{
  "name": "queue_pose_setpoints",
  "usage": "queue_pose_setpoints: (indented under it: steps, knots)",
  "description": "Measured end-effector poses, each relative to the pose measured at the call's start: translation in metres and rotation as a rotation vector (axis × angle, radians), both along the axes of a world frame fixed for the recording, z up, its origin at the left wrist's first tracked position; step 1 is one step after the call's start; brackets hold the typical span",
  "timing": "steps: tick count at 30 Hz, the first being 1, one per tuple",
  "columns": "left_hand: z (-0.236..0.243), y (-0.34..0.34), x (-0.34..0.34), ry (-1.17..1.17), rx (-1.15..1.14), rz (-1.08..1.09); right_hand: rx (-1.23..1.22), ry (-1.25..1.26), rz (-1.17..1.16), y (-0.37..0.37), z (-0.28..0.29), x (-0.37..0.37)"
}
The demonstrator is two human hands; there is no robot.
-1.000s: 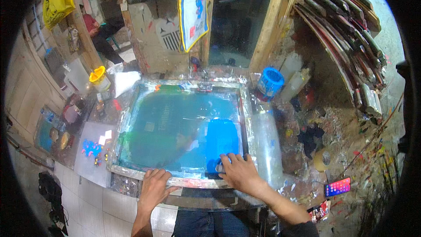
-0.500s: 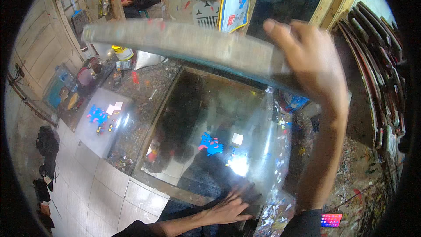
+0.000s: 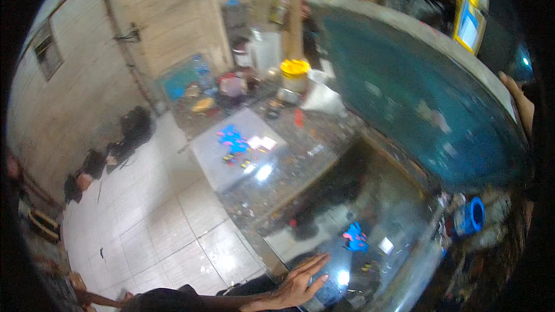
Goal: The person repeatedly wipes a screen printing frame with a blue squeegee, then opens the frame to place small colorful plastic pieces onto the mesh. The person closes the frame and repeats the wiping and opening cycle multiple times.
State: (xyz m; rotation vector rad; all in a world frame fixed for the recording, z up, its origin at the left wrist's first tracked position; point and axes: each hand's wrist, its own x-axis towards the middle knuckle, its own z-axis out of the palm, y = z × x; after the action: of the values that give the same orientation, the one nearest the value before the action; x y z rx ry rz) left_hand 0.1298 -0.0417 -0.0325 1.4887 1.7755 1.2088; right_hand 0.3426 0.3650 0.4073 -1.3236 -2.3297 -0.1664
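A screen-printing frame [image 3: 376,92] with teal mesh is raised and tilted at the far right. My right hand [image 3: 522,104] is wrapped round the frame's right edge, partly cut off by the picture's dark rim. Below the frame, a clear sheet with a blue and pink printed figure [image 3: 355,238] and a small white square [image 3: 386,245] lies on the dark glossy printing bed [image 3: 332,182]. At the bed's near edge rests my left hand [image 3: 298,283], fingers stretched out flat, holding nothing. The picture is slightly blurred.
Left of the bed, a pale sheet [image 3: 208,164] bears a similar blue print. Behind it stand a yellow-lidded tub [image 3: 295,75], a white bag [image 3: 325,101] and a plastic bottle [image 3: 205,75]. A blue container [image 3: 467,218] is to the right. White floor tiles [image 3: 150,219] spread at the left.
The view has swung left, so everything sits further right. The frame's teal mesh now faces me, with my right hand still on its edge. My left hand stays flat near the bed's front.
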Motion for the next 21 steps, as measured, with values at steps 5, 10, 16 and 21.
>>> queue_pose_setpoints:
  steps: [5,10,16,21]
  knots:
    - [0.013,0.050,-0.102,-0.657,0.254,0.328,-0.078,-0.001,-0.101,-0.008,0.011,-0.021]
    - [0.048,0.032,-0.287,-0.210,0.576,0.751,-0.090,0.017,-0.131,0.002,0.010,-0.020]
    - [0.078,0.000,-0.367,0.864,0.043,0.818,-0.101,0.049,-0.140,0.012,0.010,-0.013]
    - [0.005,0.006,-0.272,1.037,-0.320,0.169,-0.108,0.081,-0.149,0.013,0.007,-0.003]
